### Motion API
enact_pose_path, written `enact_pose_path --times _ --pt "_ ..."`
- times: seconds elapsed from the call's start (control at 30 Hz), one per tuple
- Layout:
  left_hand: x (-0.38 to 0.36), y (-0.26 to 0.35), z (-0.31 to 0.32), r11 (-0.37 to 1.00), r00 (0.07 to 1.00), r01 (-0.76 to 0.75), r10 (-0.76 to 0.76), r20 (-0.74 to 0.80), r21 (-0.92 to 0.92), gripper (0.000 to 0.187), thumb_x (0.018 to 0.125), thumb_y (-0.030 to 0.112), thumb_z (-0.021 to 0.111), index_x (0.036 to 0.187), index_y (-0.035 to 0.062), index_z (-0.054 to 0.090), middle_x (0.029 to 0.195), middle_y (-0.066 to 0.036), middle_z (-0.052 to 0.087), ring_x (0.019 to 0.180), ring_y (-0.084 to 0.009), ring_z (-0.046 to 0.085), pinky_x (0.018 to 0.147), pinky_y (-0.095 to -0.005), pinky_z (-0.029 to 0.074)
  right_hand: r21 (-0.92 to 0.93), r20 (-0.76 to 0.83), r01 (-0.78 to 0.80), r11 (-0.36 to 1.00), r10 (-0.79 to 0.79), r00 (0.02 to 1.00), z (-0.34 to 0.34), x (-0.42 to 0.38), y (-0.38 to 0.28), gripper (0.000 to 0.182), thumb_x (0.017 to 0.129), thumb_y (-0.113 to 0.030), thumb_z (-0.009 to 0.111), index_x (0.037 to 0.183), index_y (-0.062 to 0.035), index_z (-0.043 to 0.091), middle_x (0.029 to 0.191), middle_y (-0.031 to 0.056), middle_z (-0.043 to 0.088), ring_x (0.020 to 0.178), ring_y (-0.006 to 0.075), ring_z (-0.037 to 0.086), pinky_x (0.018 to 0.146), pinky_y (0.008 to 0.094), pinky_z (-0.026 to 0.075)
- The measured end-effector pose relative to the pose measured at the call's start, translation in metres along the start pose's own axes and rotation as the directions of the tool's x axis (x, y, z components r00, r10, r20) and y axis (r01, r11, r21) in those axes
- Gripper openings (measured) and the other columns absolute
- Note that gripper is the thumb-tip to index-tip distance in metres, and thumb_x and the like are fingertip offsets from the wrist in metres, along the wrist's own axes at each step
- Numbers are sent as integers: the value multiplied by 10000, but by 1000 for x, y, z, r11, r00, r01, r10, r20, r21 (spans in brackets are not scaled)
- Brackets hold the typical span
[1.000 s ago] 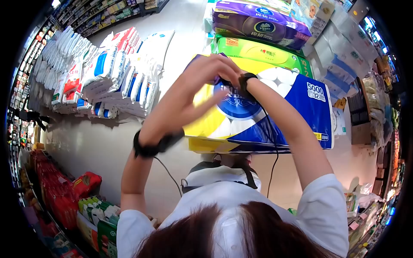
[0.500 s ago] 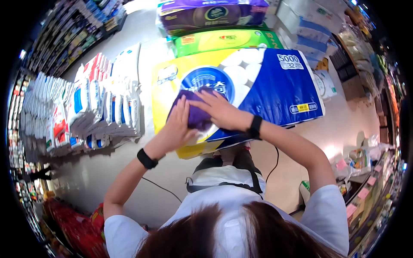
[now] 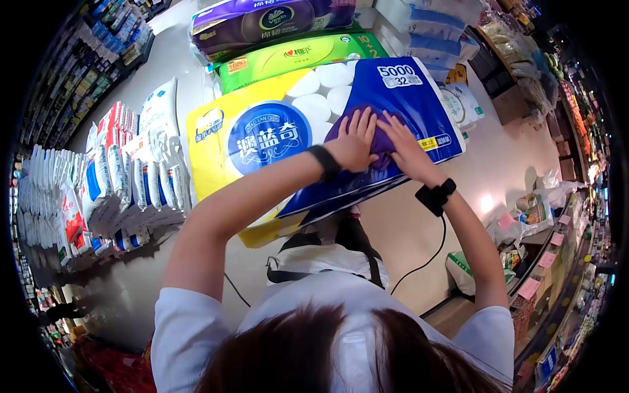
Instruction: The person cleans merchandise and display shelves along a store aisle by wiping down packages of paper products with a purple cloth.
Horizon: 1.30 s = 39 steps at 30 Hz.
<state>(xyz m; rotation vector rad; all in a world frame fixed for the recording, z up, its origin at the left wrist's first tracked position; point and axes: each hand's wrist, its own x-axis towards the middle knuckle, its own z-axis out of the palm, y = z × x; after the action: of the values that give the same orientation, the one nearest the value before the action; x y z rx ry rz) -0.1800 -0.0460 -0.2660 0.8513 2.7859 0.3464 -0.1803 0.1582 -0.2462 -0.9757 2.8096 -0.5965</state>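
- Head view, looking straight down: both arms reach out over a big yellow-and-blue tissue pack that fills the middle of the frame.
- The left hand lies palm down, fingers spread flat, pressing on a purple cloth at the pack's blue right-hand part.
- The right hand sits just beside it, also flat with fingers stretched out, resting on the same cloth; neither hand is curled around anything, they only press down.
- The cloth shows as a small dark purple patch between and under the two hands, right of the frame's centre, just below the white label on the pack.
- Each wrist carries a black band, and a thin black cable runs down from the right one toward the person's body.
- Above the big pack, toward the top of the frame, lie a green pack and a purple pack, stacked side by side.
- At the left of the frame stands a heap of white bagged goods on the pale floor.
- Shelves of merchandise line the right edge.
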Motion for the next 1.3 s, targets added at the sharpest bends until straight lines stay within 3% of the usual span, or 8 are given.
enact_pose_path --times 0.13,0.33,0.43,0.57,0.73,1.0,1.3 --pt "45 -13 -2 997 997 71 -71 -20 -25 957 977 515 523 1585 -5 -3 1662 -234 -11 1534 -426 25 1220 -556 86 30 -8 -18 999 19 1000 0 33 52 804 848 43 591 1557 -185 288 1642 195 198 1507 438 178 1210 545 190" --pt "55 -31 4 998 999 33 -36 -38 -57 951 972 534 517 1592 5 27 1668 -218 -3 1544 -385 26 1231 -526 65 -6 16 -60 998 60 998 5 46 57 832 868 -1 602 1579 -241 242 1654 180 167 1514 432 163 1204 577 168" --pt "37 -34 3 1000 1000 -13 13 -26 -20 930 981 522 501 1590 -4 34 1665 -229 -1 1544 -386 26 1234 -513 63 -38 20 -54 998 54 998 10 34 36 837 888 -59 624 1590 -225 201 1651 187 160 1511 437 163 1202 574 164" --pt "-14 -35 2 996 995 -88 89 -51 20 886 985 472 525 1567 -42 99 1642 -268 85 1528 -410 113 1227 -514 140 -73 53 -8 997 12 999 20 16 -3 862 904 -149 656 1599 -184 148 1642 210 153 1504 450 161 1197 570 160" --pt "-72 -64 8 969 947 -241 224 -231 -47 841 1000 401 537 1568 -35 96 1637 -269 96 1530 -381 129 1239 -474 125 -70 189 46 996 -32 981 32 22 -41 851 964 -276 615 1606 -158 69 1646 248 49 1519 468 57 1191 609 89" --pt "-74 -100 -10 985 993 -102 92 -75 -140 942 975 418 582 1580 -3 -4 1657 -230 35 1544 -356 81 1248 -441 90 -47 231 101 994 -87 969 45 73 -44 840 962 -266 609 1597 -158 71 1645 245 58 1524 459 37 1198 600 64" --pt "-13 -132 -24 987 988 154 -153 16 -45 991 966 519 540 1586 19 -49 1671 -191 -37 1555 -317 7 1251 -414 46 -55 235 160 986 -143 962 31 149 0 841 945 -234 631 1594 -191 99 1649 220 108 1531 433 63 1210 595 78"
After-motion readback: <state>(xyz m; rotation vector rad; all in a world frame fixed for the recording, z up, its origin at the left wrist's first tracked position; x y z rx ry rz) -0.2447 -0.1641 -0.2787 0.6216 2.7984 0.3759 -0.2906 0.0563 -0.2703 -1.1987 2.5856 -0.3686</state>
